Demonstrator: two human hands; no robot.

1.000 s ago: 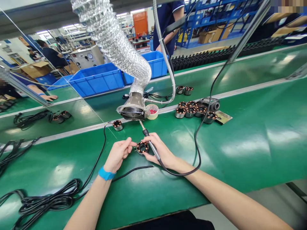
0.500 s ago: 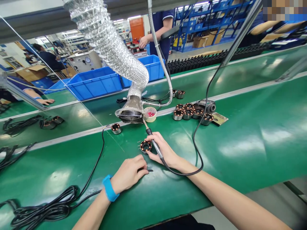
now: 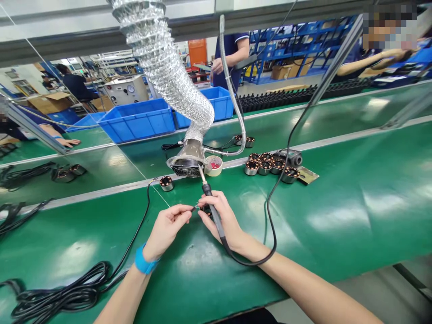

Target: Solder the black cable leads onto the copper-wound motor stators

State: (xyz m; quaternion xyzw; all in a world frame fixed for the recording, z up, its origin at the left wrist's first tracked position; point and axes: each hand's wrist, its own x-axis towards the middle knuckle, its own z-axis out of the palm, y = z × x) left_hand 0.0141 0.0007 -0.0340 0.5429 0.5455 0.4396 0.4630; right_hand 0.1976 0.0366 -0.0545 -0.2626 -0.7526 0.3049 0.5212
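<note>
The cable end (image 3: 194, 209) is pinched by the left hand (image 3: 168, 226), just left of the stator (image 3: 205, 210); the soldering iron (image 3: 215, 216) is grasped by the right hand (image 3: 230, 225).

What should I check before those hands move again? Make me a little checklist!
1. Left hand has the black cable end: ok, it pokes out from the pinched fingertips.
2. Right hand has the soldering iron: ok, held like a pen.
3. Iron's tip away from the fingers: ok, it points up toward the fan.
4. Copper-wound ring close to the cable end: ok, right beside it.
5. Wires joined to that ring: cannot tell, too small and partly hidden.
6. Iron hot: cannot tell, heat doesn't show.
</note>
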